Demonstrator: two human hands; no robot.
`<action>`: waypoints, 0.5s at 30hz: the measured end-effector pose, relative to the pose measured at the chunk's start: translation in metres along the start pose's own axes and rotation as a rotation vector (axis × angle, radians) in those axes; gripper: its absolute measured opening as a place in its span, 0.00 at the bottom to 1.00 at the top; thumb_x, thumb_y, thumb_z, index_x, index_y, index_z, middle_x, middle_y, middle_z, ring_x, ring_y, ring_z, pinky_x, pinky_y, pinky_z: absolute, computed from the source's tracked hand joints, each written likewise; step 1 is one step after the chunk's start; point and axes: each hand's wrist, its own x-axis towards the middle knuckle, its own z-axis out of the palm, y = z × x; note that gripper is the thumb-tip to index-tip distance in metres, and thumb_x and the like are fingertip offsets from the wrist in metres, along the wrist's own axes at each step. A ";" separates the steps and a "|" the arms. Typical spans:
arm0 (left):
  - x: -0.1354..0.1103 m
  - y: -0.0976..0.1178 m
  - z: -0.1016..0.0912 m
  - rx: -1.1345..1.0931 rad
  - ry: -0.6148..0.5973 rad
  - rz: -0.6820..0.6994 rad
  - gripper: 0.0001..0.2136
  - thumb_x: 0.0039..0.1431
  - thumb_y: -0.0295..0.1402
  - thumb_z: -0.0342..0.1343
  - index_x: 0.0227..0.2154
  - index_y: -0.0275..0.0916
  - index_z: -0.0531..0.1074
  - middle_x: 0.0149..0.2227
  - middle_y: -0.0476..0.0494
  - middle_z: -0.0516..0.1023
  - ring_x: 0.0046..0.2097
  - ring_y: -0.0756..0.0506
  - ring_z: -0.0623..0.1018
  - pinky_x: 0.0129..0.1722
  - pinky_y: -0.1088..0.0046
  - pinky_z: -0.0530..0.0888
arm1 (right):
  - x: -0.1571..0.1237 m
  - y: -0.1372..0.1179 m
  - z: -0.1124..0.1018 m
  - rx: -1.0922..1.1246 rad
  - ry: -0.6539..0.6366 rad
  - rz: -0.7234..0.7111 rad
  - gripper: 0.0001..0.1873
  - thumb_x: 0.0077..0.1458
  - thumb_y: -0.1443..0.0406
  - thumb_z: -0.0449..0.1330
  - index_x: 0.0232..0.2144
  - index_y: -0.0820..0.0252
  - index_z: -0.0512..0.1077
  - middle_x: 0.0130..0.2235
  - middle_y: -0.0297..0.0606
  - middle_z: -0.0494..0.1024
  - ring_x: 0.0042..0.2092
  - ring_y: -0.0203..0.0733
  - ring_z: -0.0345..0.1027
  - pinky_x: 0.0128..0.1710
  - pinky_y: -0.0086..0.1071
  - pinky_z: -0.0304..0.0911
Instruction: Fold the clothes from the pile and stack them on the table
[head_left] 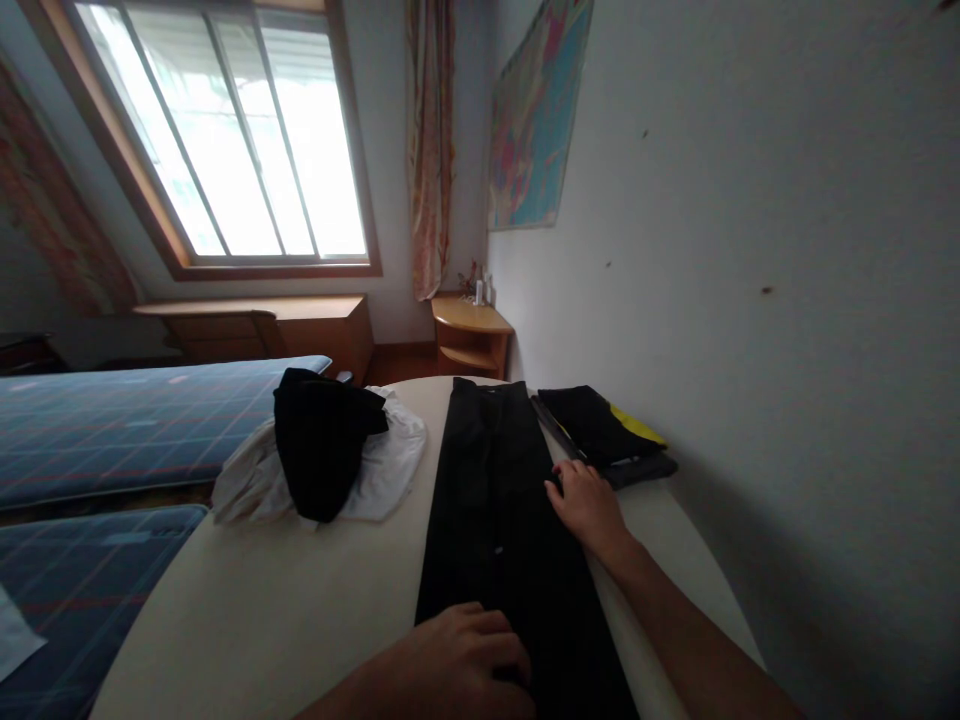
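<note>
trousers cut off below (near end), corner shelf items too small to tell

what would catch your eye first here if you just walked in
The long black trousers laid flat down the middle of the pale surface, with the left hand on their near end and the right hand at their right edge. Left of them sits a heap of black and white clothes; the bright window fills the upper left.

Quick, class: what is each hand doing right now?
Left hand: on the black trousers, grip cannot be told.
Right hand: open, flat on the trousers.
</note>
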 end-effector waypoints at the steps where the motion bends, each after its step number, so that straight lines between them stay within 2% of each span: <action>1: 0.000 0.001 0.001 0.006 0.002 0.018 0.08 0.70 0.40 0.51 0.45 0.47 0.73 0.49 0.54 0.78 0.49 0.49 0.76 0.43 0.70 0.67 | -0.001 0.001 -0.002 -0.047 -0.016 0.046 0.10 0.61 0.62 0.57 0.41 0.60 0.74 0.44 0.49 0.79 0.47 0.53 0.72 0.45 0.41 0.64; 4: 0.002 0.003 0.006 -0.019 -0.016 0.045 0.08 0.69 0.41 0.52 0.45 0.46 0.73 0.49 0.55 0.79 0.49 0.49 0.77 0.41 0.71 0.67 | -0.004 0.002 -0.005 -0.094 -0.098 0.104 0.13 0.63 0.59 0.55 0.35 0.60 0.75 0.38 0.48 0.81 0.41 0.52 0.76 0.38 0.38 0.64; 9: 0.008 0.007 0.018 -0.131 -0.056 -0.080 0.10 0.68 0.44 0.53 0.43 0.45 0.73 0.43 0.52 0.81 0.42 0.51 0.79 0.38 0.74 0.69 | -0.004 0.002 -0.005 -0.089 -0.149 0.090 0.14 0.66 0.60 0.52 0.34 0.60 0.75 0.36 0.48 0.82 0.39 0.49 0.77 0.35 0.35 0.62; 12: 0.008 0.009 0.027 -0.114 -0.054 -0.059 0.10 0.68 0.43 0.53 0.44 0.44 0.71 0.39 0.52 0.80 0.37 0.52 0.78 0.32 0.76 0.69 | -0.002 0.005 -0.004 -0.076 -0.155 0.077 0.13 0.66 0.61 0.53 0.36 0.60 0.74 0.37 0.47 0.82 0.40 0.49 0.77 0.34 0.34 0.61; 15: 0.008 0.012 0.039 -0.024 -0.063 0.005 0.08 0.67 0.39 0.56 0.44 0.43 0.71 0.36 0.52 0.79 0.32 0.52 0.76 0.23 0.75 0.65 | 0.000 0.007 -0.004 -0.048 -0.172 0.059 0.12 0.66 0.61 0.53 0.36 0.60 0.74 0.38 0.46 0.82 0.41 0.49 0.77 0.34 0.34 0.60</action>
